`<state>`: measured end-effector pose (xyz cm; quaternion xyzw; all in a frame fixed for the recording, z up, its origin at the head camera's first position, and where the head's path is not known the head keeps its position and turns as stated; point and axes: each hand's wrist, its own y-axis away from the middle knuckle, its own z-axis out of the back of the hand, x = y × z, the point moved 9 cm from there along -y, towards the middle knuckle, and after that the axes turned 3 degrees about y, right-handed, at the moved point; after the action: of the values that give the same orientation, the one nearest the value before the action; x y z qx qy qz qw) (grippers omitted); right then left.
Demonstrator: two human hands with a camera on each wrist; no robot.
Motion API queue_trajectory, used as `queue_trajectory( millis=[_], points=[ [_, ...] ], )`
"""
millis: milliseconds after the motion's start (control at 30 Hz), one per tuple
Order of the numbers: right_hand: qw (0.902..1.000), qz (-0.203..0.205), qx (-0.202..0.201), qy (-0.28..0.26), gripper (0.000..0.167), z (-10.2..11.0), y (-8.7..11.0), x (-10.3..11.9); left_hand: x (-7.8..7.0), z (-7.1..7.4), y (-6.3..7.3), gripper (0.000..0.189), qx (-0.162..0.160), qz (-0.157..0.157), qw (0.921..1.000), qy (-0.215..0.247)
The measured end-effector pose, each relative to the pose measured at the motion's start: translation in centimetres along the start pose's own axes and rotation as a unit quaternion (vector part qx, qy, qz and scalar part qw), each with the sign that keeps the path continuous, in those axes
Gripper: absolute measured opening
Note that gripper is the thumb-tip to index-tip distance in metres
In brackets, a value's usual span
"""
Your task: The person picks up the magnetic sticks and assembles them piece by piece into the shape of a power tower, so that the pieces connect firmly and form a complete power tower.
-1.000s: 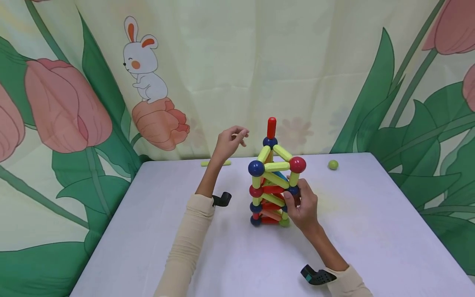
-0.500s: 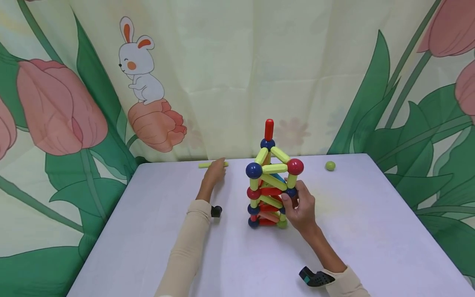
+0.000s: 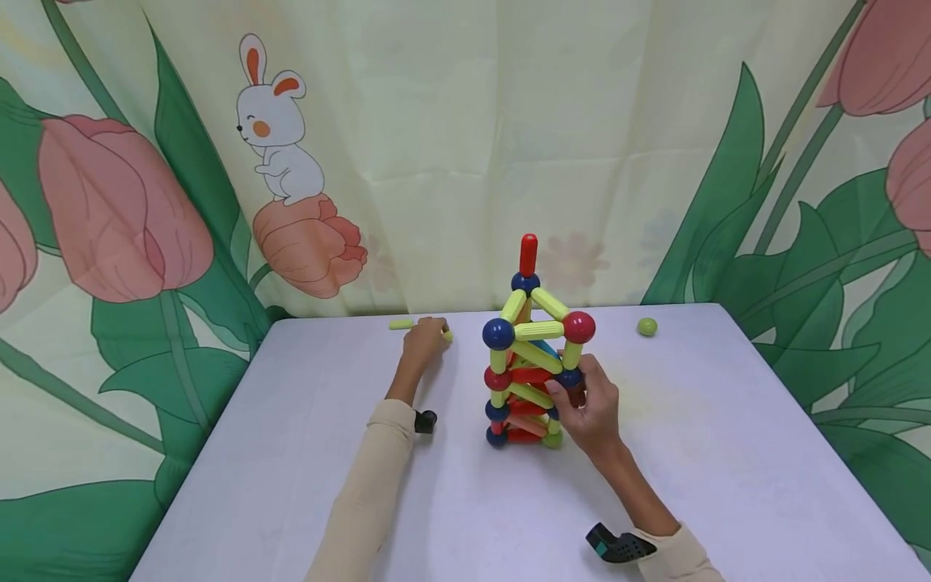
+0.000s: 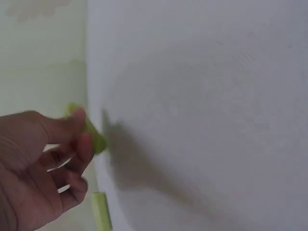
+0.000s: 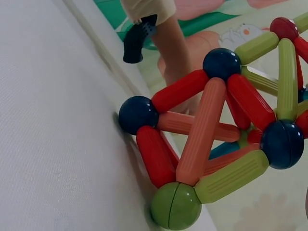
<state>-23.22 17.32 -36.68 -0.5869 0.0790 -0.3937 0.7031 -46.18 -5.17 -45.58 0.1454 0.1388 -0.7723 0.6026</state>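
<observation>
Near the table's back edge my left hand (image 3: 425, 343) pinches a yellow-green rod (image 4: 90, 129) between thumb and fingers, tilted over the white surface. A second yellow-green rod (image 3: 400, 324) lies just left of that hand. In the middle stands a tower (image 3: 538, 330) of colored rods and balls, with one red rod (image 3: 528, 255) upright on its top ball. My right hand (image 3: 595, 406) holds the tower's right side, thumb and fingers around a dark blue ball (image 3: 570, 378). The right wrist view shows the tower's base with a green ball (image 5: 176, 206) on the table.
A small green ball (image 3: 646, 326) lies by the back edge, right of the tower. Behind the white table (image 3: 291, 469) hangs a curtain (image 3: 436, 162) printed with tulips and a rabbit.
My left hand has come down from the air to the back edge and picked up one of the yellow-green rods there. My right hand keeps its hold on the tower.
</observation>
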Motion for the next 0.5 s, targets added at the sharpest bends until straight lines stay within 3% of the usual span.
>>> queue_trajectory(
  millis=[100, 167, 300, 500],
  points=[
    [1.0000, -0.004, 0.001, -0.007, 0.057, 0.0, -0.1, 0.1, -0.5, 1.0, 0.4, 0.022, 0.002, -0.023, 0.9937, 0.110],
    [0.9999, -0.006, 0.002, -0.015, 0.058, 0.1, -0.2, 0.1, -1.4, 2.2, 0.8, 0.025, 0.005, -0.050, 0.9801, 0.192],
    [0.9993, -0.013, 0.003, -0.034, 0.057, 0.1, -0.2, 0.1, -4.1, 5.5, 2.3, 0.029, 0.011, -0.109, 0.9377, 0.330],
    [0.9991, -0.016, 0.006, -0.038, 0.059, -0.1, -0.1, -0.2, -9.2, 11.5, 7.1, 0.031, -0.003, -0.197, 0.8682, 0.456]
  ],
)
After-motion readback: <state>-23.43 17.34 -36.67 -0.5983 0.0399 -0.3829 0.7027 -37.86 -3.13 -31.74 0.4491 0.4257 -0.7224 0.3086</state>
